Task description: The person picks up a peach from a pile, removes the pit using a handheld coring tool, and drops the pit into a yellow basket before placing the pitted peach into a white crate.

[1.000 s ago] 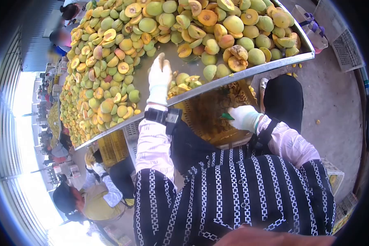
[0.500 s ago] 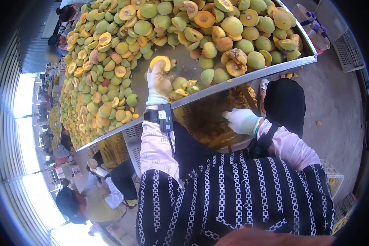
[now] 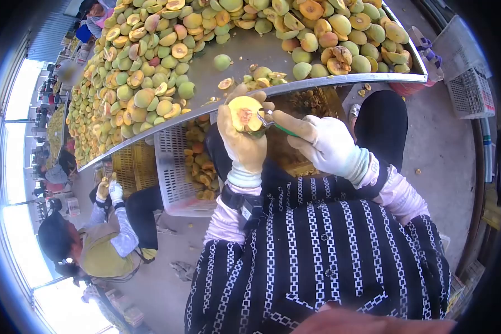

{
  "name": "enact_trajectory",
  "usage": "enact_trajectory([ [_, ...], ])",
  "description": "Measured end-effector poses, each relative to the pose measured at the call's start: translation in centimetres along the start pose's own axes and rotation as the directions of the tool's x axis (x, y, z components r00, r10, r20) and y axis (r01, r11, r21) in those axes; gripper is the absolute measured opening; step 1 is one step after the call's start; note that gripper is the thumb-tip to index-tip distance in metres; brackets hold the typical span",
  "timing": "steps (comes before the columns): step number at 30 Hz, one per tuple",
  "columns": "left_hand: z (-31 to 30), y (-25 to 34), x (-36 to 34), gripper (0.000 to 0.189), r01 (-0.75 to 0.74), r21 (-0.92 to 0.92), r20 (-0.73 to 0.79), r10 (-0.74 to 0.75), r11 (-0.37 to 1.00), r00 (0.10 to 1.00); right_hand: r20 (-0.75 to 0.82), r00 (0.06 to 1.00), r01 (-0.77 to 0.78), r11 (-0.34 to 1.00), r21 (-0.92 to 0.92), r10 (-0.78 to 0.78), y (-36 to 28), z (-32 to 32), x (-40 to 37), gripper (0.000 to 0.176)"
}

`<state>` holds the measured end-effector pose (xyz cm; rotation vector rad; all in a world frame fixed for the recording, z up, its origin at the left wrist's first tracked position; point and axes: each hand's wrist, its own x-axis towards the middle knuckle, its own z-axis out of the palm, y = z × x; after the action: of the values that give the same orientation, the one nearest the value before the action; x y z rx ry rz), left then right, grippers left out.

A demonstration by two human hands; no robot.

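My left hand (image 3: 244, 142), in a glove with a tan palm, is closed around a halved yellow peach (image 3: 245, 113), its cut face turned up and a reddish stone area in its middle. Gripped in my gloved right hand (image 3: 327, 143) is a small pitting tool with a green handle (image 3: 284, 130). Its metal tip touches the right side of the cut face; the tip's exact shape is hard to make out. Both hands are just below the metal table edge (image 3: 328, 82). Near them on the tabletop lie a whole-looking peach (image 3: 222, 62) and a small cut piece (image 3: 226, 83).
Piled peach halves (image 3: 145, 72) cover much of the metal table. Beneath it stand a white crate (image 3: 175, 172) with fruit and a yellow crate (image 3: 331, 106). A co-worker (image 3: 103, 245) sits at the left. White crates (image 3: 467, 92) stand at the right.
My left hand has drawn the peach half back from the tabletop to in front of me. My right hand has risen, bringing the tool to the fruit. The view has shifted.
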<state>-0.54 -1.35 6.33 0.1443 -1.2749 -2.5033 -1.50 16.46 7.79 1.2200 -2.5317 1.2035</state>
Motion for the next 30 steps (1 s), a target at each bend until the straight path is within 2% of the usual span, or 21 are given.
enact_trajectory([
  [1,0.2,0.1,-0.7,0.057,-0.062,0.083,0.025,0.060,0.995,0.998,-0.018,1.000,0.006,0.999,-0.052,-0.007,-0.8,0.1,0.1,0.051],
  [2,0.6,0.4,-1.4,0.058,-0.060,0.214,0.016,0.058,0.975,0.998,-0.036,0.999,0.015,0.994,-0.106,-0.019,-1.3,0.2,0.2,0.052],
  [7,0.6,0.0,-2.5,0.049,-0.113,0.135,0.061,0.106,0.984,0.992,0.018,1.000,0.021,0.955,-0.296,-0.016,-3.0,0.7,0.1,0.057],
  [9,0.8,0.1,-2.8,0.044,-0.149,0.287,0.045,0.142,0.946,0.989,0.040,0.999,0.049,0.930,-0.365,-0.037,-3.5,0.8,-0.1,0.061],
  [10,0.7,0.0,-3.0,0.044,-0.150,0.284,0.044,0.143,0.947,0.989,0.041,0.998,0.050,0.929,-0.367,-0.038,-3.6,1.0,-0.2,0.061],
  [12,0.5,-0.3,-3.2,0.040,-0.312,0.426,0.127,0.285,0.849,0.950,0.102,0.995,0.059,0.893,-0.447,-0.015,-3.6,1.5,-0.3,0.067],
  [16,0.4,0.2,-3.5,0.041,-0.243,0.439,0.047,0.248,0.865,0.968,0.142,0.988,0.114,0.886,-0.449,-0.055,-3.8,1.5,-0.6,0.072],
  [17,0.1,0.7,-3.3,0.045,-0.091,0.245,0.069,0.076,0.965,0.995,0.189,0.981,0.124,0.893,-0.433,-0.045,-3.8,1.2,-0.6,0.073],
  [18,-0.4,1.1,-3.1,0.049,0.083,0.047,0.130,-0.088,0.995,0.988,0.232,0.972,0.132,0.898,-0.419,-0.034,-3.9,1.1,-0.7,0.074],
  [19,-0.8,1.6,-2.8,0.049,0.084,0.046,0.129,-0.089,0.995,0.988,0.234,0.972,0.132,0.899,-0.419,-0.033,-4.0,1.1,-0.9,0.074],
  [21,-1.2,2.2,-2.4,0.058,0.291,0.212,0.169,-0.329,0.933,0.929,0.218,0.976,0.122,0.895,-0.429,-0.028,-4.2,1.1,-1.3,0.073],
  [22,-1.1,2.2,-2.5,0.056,0.287,0.205,0.172,-0.323,0.936,0.931,0.220,0.975,0.124,0.895,-0.429,-0.029,-4.4,1.2,-1.3,0.073],
  [23,-1.1,1.8,-2.5,0.056,0.287,0.204,0.170,-0.323,0.936,0.931,0.199,0.980,0.067,0.929,-0.365,0.008,-4.7,1.4,-1.4,0.071],
  [25,-1.1,0.3,-2.5,0.057,0.050,0.323,0.061,-0.074,0.945,0.995,0.181,0.982,0.006,0.955,-0.296,0.050,-4.8,2.3,-1.5,0.069],
  [26,-1.5,-0.2,-2.6,0.055,-0.034,0.329,0.079,0.008,0.944,0.997,0.152,0.986,-0.054,0.993,-0.103,0.069,-4.5,2.9,-1.4,0.066],
  [27,-2.0,-0.6,-2.4,0.055,-0.031,0.330,0.079,0.005,0.943,0.997,0.124,0.988,-0.106,0.990,0.095,0.094,-4.2,3.2,-1.3,0.063],
  [28,-2.4,-1.1,-2.1,0.055,-0.138,0.356,0.134,0.096,0.924,0.986,0.170,0.978,-0.151,0.972,0.178,0.121,-3.9,3.0,-1.2,0.059],
  [29,-2.7,-1.2,-2.0,0.055,-0.245,0.374,0.190,0.184,0.895,0.964,0.170,0.978,-0.152,0.972,0.177,0.122,-4.2,2.4,-0.8,0.059],
  [30,-2.9,-0.9,-2.1,0.048,-0.220,0.262,0.252,0.154,0.940,0.955,0.360,0.883,-0.439,0.805,0.399,0.302,-5.0,1.2,-0.3,0.059],
])
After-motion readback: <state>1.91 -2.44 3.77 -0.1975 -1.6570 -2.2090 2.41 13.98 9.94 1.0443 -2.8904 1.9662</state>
